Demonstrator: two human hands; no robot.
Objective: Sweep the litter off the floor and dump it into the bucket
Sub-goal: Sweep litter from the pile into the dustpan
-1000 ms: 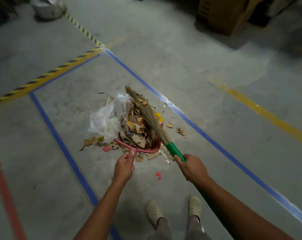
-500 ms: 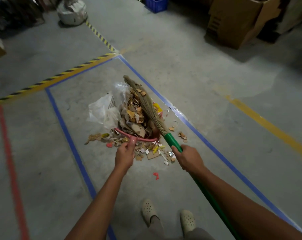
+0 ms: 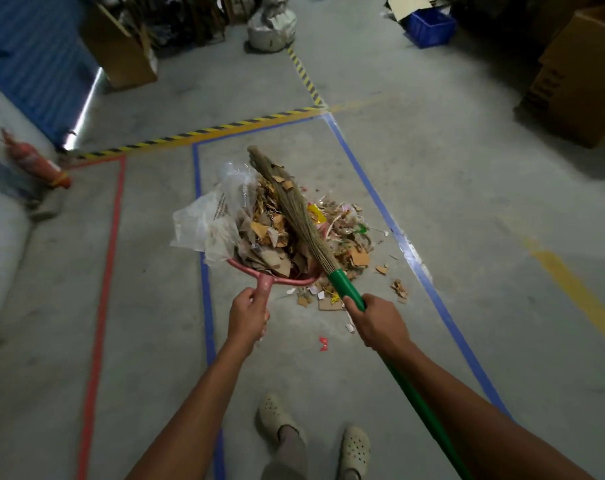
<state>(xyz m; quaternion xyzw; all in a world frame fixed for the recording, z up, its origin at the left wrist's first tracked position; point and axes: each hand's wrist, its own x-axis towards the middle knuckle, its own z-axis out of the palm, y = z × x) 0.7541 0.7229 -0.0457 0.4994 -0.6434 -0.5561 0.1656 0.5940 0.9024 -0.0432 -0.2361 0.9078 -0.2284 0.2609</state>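
Here, both hands are grasping — left hand [image 3: 247, 317] the dustpan [image 3: 277, 273], right hand [image 3: 377, 318] the broom [image 3: 294, 209].

Open floor [image 3: 450, 209] surrounds the litter pile [image 3: 349, 237]; cardboard boxes [image 3: 578, 77] and a fire extinguisher [image 3: 37, 164] stand well apart.

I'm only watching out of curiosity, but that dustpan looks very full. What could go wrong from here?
1. The dustpan is heaped above its rim and a plastic bag hangs over its left edge; carried, it may spill.
2. The left hand alone grips its short handle, so the load might tip.
3. Scraps lie on the floor right of the pan, beside the broom in the right hand; they could be missed.
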